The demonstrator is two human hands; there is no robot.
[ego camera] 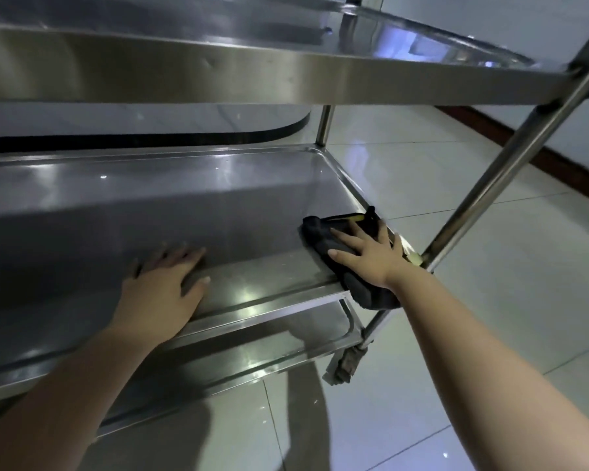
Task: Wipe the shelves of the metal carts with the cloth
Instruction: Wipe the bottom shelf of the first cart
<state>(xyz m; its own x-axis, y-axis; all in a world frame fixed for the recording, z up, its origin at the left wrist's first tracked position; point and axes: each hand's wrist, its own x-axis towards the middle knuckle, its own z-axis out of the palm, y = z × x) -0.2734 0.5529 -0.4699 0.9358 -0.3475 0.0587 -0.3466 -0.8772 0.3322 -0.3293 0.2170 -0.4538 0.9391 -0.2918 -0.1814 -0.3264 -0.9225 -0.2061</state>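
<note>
Your right hand [371,256] presses flat on the dark folded cloth [340,253] at the steel middle shelf [150,212]'s right-of-centre corner, left hand [164,283] flat, empty, bracing its rim; lower shelf [286,348] likely remains.

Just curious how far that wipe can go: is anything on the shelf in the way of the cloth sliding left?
Only the person's own left hand, resting flat on the middle shelf near its front edge, left of the cloth that the right hand presses down. Otherwise nothing visible lies in the path.
</note>
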